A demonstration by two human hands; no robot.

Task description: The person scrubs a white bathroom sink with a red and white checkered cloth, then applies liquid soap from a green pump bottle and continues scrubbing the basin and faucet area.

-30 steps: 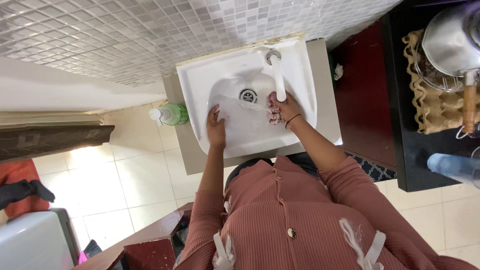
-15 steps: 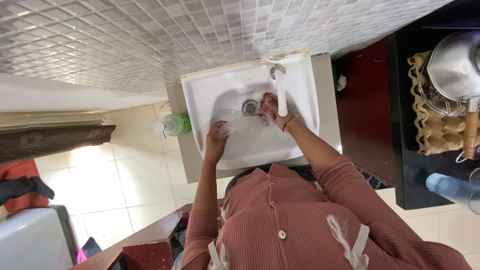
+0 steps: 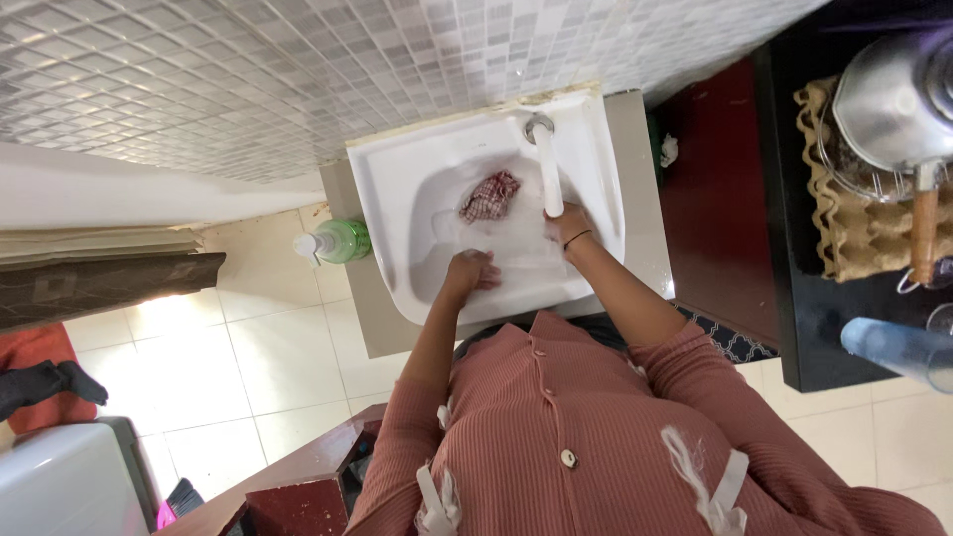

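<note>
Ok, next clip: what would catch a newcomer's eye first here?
Probably the white sink against the tiled wall, with a red checked cloth lying in the basin over the drain. Both hands are in the basin: the left hand near the front, the right hand just under the tap. A green soap bottle stands at the sink's left.
</note>
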